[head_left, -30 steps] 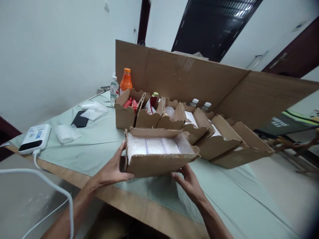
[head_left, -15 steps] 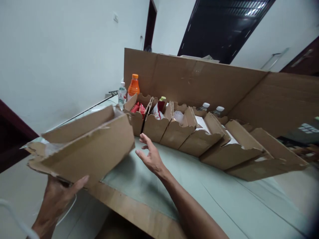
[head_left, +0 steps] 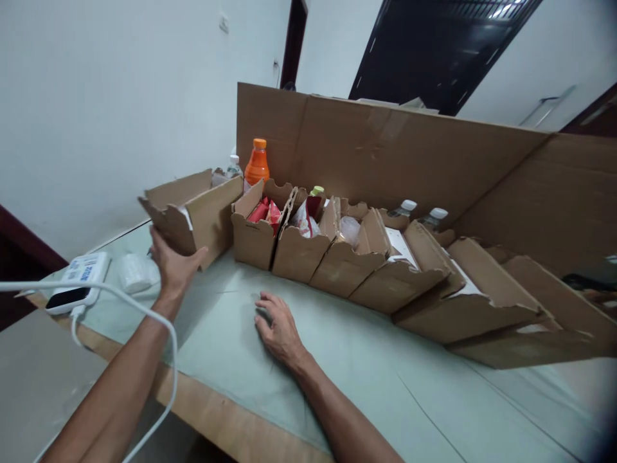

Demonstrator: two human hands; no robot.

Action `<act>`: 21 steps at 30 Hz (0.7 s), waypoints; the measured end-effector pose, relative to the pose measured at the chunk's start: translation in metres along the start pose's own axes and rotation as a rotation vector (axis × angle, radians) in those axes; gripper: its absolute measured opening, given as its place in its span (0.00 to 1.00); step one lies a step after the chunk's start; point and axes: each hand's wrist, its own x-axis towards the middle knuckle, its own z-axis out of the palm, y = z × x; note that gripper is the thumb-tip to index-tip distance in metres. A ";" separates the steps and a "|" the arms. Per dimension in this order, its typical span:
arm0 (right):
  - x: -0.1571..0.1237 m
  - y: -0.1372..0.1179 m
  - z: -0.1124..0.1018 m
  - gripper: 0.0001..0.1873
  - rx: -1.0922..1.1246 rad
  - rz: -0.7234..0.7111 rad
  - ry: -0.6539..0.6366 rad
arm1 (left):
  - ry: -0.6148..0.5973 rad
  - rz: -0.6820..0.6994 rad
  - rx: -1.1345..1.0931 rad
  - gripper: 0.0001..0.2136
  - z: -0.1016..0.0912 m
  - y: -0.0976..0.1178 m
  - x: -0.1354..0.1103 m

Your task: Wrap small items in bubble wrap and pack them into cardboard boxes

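My left hand [head_left: 174, 262] grips the near end of an open-topped cardboard box [head_left: 214, 218], thumb on its right side and fingers at its left. This box is at the left end of a row of similar boxes, beside a cardboard box with red packets [head_left: 255, 241]. Whether its base fully rests on the table I cannot tell. My right hand [head_left: 279, 328] holds nothing; its fingers are loosely bent and apart, low over the pale green tabletop [head_left: 231, 334] or touching it.
More cardboard boxes [head_left: 380, 270] lean rightward along the row, before an upright cardboard panel [head_left: 385, 148]. An orange bottle [head_left: 257, 164] and a clear bottle [head_left: 234, 166] stand behind. At left lie a white device [head_left: 81, 280], a white roll-like item [head_left: 134, 273] and a cable [head_left: 159, 315].
My left hand has carried the box from the table's front left away to the row's left end. My right hand has drawn back toward me and lower.
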 end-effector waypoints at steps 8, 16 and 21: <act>0.000 0.002 0.002 0.14 0.030 -0.007 0.025 | -0.059 -0.049 -0.177 0.50 0.055 0.000 0.001; 0.004 0.007 0.004 0.13 0.015 -0.040 0.038 | -0.136 0.032 -0.165 0.47 0.076 0.000 -0.007; 0.006 0.009 0.006 0.12 0.006 -0.067 0.055 | -0.119 0.057 0.042 0.31 0.021 -0.007 -0.024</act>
